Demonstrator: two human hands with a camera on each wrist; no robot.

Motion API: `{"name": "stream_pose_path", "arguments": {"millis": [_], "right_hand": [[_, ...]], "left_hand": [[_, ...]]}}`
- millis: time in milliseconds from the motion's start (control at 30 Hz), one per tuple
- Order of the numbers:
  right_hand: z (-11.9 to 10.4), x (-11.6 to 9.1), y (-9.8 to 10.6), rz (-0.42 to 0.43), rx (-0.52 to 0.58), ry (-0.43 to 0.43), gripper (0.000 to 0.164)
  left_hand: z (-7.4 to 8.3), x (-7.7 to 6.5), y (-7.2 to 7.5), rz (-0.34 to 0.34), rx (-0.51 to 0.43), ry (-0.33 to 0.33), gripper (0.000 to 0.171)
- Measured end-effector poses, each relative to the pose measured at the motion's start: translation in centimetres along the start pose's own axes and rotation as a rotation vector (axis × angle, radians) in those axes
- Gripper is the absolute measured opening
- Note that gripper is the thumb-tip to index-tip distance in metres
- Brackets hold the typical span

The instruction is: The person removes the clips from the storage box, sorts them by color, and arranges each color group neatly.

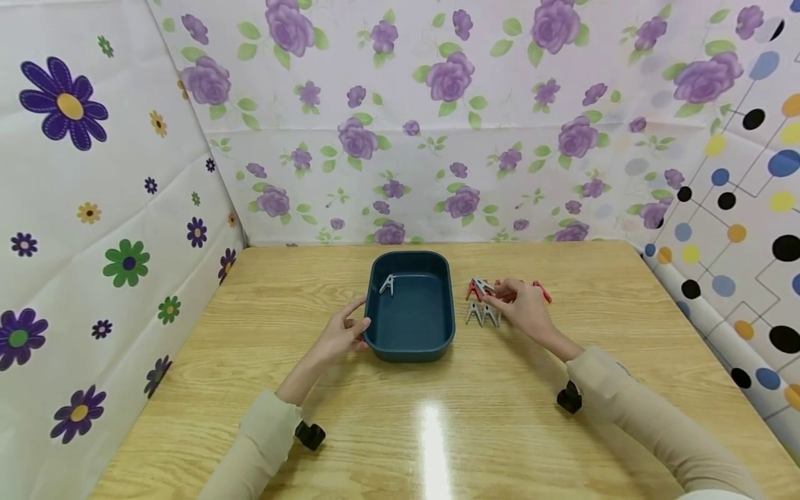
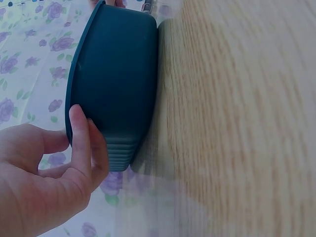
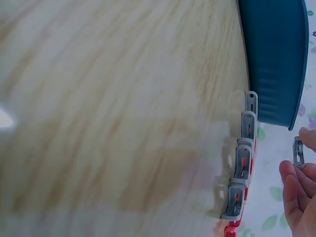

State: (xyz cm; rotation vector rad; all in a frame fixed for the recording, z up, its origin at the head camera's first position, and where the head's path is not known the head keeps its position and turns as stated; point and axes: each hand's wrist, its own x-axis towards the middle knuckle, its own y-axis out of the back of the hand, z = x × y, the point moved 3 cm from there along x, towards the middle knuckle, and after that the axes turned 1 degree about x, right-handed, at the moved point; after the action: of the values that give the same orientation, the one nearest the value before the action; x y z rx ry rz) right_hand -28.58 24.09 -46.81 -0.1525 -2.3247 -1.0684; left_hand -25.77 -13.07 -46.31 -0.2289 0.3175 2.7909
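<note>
A dark blue plastic tub [image 1: 409,353] stands on the table, with one grey clothespin [image 1: 387,284] inside near its left wall. My left hand [image 1: 337,335] holds the tub's left rim, thumb on one side and fingers against the outer wall in the left wrist view. To the right of the tub, my right hand [image 1: 528,309] pinches a grey clothespin [image 3: 298,152] between thumb and fingertips, raised above the table. Beneath it, several grey clothespins [image 3: 237,200] stand in a row. Red clothespins [image 1: 473,290] lie just behind them, partly hidden by the hand.
The wooden table [image 1: 375,430] reaches back to a flowered cloth wall [image 1: 412,173]. Patterned cloths also hang at the left [image 1: 125,312] and right. One red clothespin [image 1: 542,292] lies to the right of the others.
</note>
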Motion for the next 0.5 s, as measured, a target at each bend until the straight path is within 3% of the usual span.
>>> {"name": "stream_pose_path", "arguments": {"millis": [300,500], "right_hand": [[0.41,-0.43,0.55,-0.005,-0.061,-0.012,0.022],[0.69,-0.74,0.97,-0.019,-0.04,-0.043,0.02]], "left_hand": [[0.23,-0.14,-0.06,0.002,-0.007,-0.006,0.055],[0.22,-0.19,-0.03,-0.001,0.011,-0.009,0.055]]}}
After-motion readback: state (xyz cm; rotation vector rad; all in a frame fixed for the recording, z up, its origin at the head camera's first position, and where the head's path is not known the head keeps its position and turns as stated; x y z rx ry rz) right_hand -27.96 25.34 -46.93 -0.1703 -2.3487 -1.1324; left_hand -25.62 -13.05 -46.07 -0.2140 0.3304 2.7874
